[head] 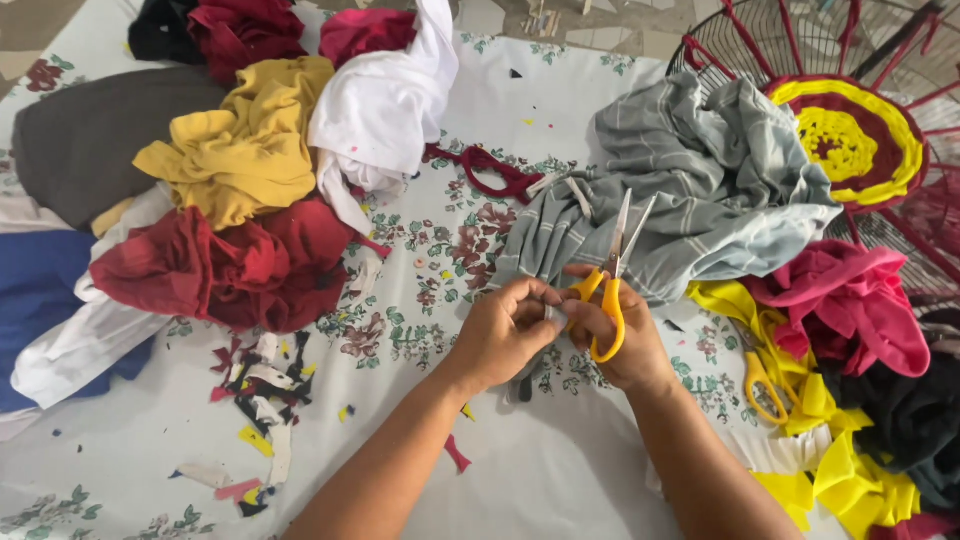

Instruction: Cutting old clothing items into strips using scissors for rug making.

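Note:
My right hand (625, 335) grips orange-handled scissors (612, 290), blades open and pointing up over a grey striped garment (700, 190). My left hand (505, 330) pinches the near edge of that grey fabric right beside the scissors, fingers touching the right hand. Both hands hover over a white floral sheet (430, 290) spread underneath.
Piles of cloth lie at the left: yellow (245, 145), white (385, 95), dark red (225, 265), blue (35, 285). Fabric scraps (260, 390) lie at the lower left. A second pair of orange scissors (765, 385) rests on yellow cloth at the right. A fan guard woven with yellow and red strips (850, 130) is at the upper right.

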